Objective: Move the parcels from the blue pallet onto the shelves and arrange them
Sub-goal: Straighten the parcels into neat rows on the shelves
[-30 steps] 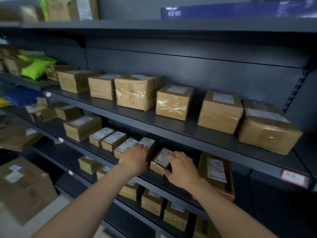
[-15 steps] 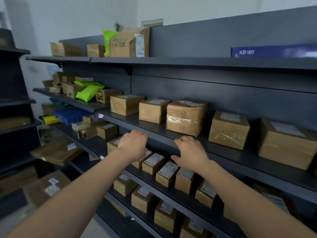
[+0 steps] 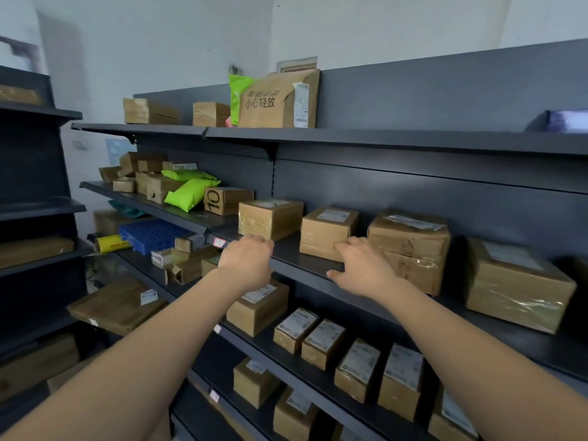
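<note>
Both hands have risen from the lower row to the middle shelf [image 3: 305, 268]. Shelves look well stocked with parcels [image 3: 270, 218] — the blue pallet [image 3: 152, 233] sits bare. Left hand [image 3: 246, 265] and right hand [image 3: 362, 268] hold nothing, loosely open.

The shelves [image 3: 397, 140] are dark charcoal grey against a pale white wall [image 3: 159, 43], and most parcels [image 3: 327, 232] on them are plain brown cardboard with white printed labels. At left centre of the frame lie bright lime-green mailers [image 3: 187, 195], a blue ribbed pallet [image 3: 149, 233] and a yellow roll [image 3: 111, 243]. A brown carton [image 3: 227, 200] bears a black "10".
</note>
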`<state>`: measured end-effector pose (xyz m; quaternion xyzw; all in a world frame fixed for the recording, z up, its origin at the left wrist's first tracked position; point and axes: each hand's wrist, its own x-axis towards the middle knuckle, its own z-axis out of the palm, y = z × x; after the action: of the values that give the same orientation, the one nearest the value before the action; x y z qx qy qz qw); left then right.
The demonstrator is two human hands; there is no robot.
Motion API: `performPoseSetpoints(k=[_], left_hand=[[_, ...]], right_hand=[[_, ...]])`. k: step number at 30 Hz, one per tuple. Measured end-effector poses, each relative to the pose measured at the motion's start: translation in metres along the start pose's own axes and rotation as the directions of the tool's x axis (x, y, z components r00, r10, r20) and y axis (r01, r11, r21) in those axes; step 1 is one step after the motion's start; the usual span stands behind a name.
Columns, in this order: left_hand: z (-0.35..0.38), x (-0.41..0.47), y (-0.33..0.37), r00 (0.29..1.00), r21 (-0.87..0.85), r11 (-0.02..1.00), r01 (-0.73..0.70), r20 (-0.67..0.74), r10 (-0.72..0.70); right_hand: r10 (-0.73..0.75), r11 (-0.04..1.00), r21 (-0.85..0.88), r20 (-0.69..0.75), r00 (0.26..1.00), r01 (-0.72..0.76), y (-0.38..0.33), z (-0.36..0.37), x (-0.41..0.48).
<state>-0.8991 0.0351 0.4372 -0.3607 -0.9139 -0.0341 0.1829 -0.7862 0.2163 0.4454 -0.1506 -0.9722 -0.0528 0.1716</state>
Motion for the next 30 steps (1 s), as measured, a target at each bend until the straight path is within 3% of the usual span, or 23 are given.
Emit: performPoseSetpoints(k=[17, 21, 30], left_hand=[[0.076, 0.185, -0.081, 0.996, -0.014, 0.996, 0.083, 0.017, -0.083], [0.096, 0.217, -0.101, 0.995, -0.051, 0.994, 0.101, -0.007, -0.102], [0.117, 0.273, -0.135, 0.988, -0.243, 0.959, 0.144, 0.098, -0.123]], right_hand=[[0.113, 0.994, -0.012, 0.037, 0.993, -0.113, 0.022, 0.066, 0.187], [0.175, 0.984, 0.004, 0.105, 0.979, -0.176, 0.026, 0.082, 0.204], [0.231, 0.969, 0.073, 0.061, 0.971, -0.235, 0.017, 0.094, 0.226]])
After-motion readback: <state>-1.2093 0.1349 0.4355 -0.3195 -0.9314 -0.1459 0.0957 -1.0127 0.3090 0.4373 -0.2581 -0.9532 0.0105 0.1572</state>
